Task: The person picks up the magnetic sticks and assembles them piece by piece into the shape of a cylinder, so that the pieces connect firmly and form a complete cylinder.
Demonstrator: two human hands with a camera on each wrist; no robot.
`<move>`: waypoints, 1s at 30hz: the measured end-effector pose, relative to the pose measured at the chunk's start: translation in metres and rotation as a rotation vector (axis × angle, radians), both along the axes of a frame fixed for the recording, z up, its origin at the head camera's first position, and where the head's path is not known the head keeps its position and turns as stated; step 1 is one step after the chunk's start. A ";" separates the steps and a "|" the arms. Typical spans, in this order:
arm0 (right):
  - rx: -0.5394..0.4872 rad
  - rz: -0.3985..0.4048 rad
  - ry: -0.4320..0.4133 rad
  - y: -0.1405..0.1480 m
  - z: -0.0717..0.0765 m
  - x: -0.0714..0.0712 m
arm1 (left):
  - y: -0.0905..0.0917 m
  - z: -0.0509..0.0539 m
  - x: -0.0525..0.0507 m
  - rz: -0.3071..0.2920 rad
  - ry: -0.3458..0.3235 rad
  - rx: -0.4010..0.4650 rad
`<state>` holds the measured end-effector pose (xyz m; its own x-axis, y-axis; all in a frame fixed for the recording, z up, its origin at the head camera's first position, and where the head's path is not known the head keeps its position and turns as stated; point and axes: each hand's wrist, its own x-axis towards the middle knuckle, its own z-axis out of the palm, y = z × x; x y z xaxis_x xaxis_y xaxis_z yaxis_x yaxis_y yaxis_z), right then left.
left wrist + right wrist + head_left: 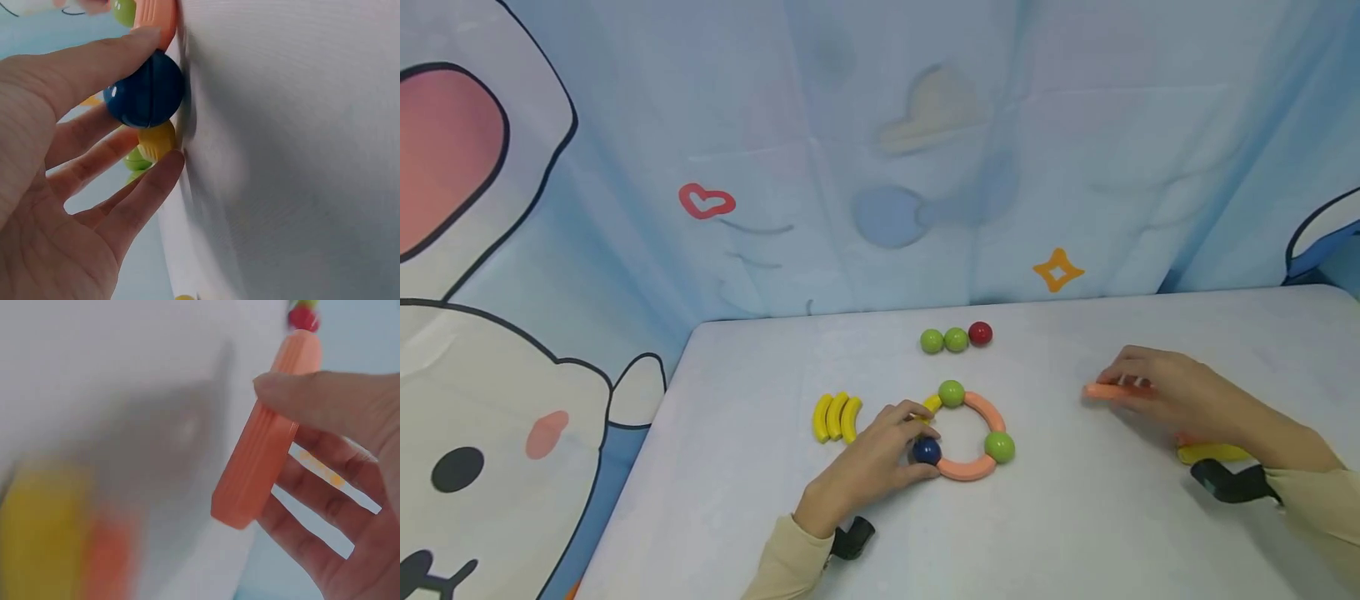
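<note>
A ring of curved bars and balls lies on the white table, with green balls (999, 447), orange curved bars (966, 469), a yellow curved bar (932, 403) and a dark blue ball (145, 90). My left hand (891, 450) holds the blue ball at the ring's left side. Its thumb lies where the ball meets an orange bar, and other fingers reach round toward the yellow bar. To the right, above the table, my right hand (1172, 387) pinches a loose orange curved bar (269, 434) between thumb and fingers. The fingertips behind that bar are partly hidden.
Several yellow curved bars (835, 417) lie left of the ring. Behind it sit two green balls (956, 339) and a red ball (980, 333) in a row. Under my right forearm lie a yellow bar (1213, 452) and an orange piece (111, 559). A printed curtain (820, 150) hangs behind the table.
</note>
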<state>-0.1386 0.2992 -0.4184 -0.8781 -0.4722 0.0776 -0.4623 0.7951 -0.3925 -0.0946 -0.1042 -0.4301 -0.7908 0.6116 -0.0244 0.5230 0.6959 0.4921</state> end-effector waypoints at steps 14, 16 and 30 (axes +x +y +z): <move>-0.551 0.214 -0.088 -0.121 0.017 -0.016 | 0.001 0.004 -0.005 -0.048 0.017 -0.002; -0.625 0.219 -0.112 -0.129 0.014 -0.019 | 0.001 0.003 -0.005 -0.048 0.021 -0.004; -0.767 0.152 -0.200 -0.148 0.006 -0.027 | 0.003 0.003 -0.007 -0.033 -0.005 0.002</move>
